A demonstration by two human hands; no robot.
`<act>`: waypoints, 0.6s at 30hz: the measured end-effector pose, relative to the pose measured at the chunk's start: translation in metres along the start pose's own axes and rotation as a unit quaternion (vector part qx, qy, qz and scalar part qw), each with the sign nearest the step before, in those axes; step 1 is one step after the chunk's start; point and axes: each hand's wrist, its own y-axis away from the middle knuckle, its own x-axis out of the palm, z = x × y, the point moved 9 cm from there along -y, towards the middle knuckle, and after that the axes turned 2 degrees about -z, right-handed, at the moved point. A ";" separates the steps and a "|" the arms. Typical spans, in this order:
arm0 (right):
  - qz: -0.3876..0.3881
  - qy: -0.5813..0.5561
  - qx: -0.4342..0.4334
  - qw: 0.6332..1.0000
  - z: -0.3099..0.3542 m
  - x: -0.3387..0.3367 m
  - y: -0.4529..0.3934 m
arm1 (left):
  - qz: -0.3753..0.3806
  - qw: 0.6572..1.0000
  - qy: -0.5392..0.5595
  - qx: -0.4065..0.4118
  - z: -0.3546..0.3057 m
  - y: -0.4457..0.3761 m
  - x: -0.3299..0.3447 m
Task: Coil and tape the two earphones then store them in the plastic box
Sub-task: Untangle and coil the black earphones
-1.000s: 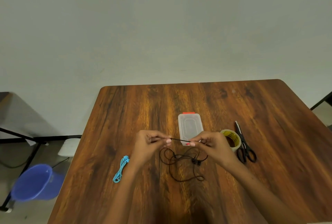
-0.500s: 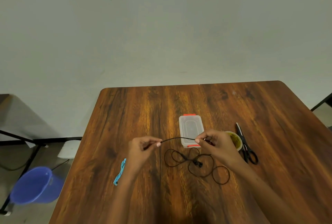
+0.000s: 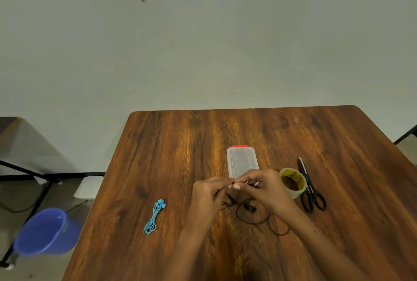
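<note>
Both hands (image 3: 239, 187) fingertips-together, pinching.

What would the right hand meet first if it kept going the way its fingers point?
The left hand: the right hand points leftward, fingertips already meeting it over the black earphone.

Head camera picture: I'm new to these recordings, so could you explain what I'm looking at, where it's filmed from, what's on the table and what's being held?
No machine here: a person wears the camera on their head, looking down at their own hands. The left hand and right hand meet above a brown wooden table, pinching a thin black earphone cable whose loops trail on the wood. Behind lies a closed clear plastic box with a red latch. Right: a roll of clear tape and black scissors. Left: a coiled blue earphone.
</note>
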 end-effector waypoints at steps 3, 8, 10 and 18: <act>-0.026 -0.036 0.036 0.998 -0.014 -0.015 0.002 | -0.069 0.998 -0.015 -0.007 0.006 0.001 -0.017; -0.054 -0.071 0.062 0.994 -0.033 -0.038 0.012 | -0.128 0.991 -0.002 -0.036 0.023 0.005 -0.036; -0.058 -0.065 0.061 0.994 -0.035 -0.039 0.014 | -0.133 0.990 0.005 -0.043 0.028 0.008 -0.036; -0.102 -0.015 0.053 0.993 -0.025 -0.040 0.010 | -0.005 0.993 0.000 -0.115 0.048 0.006 -0.013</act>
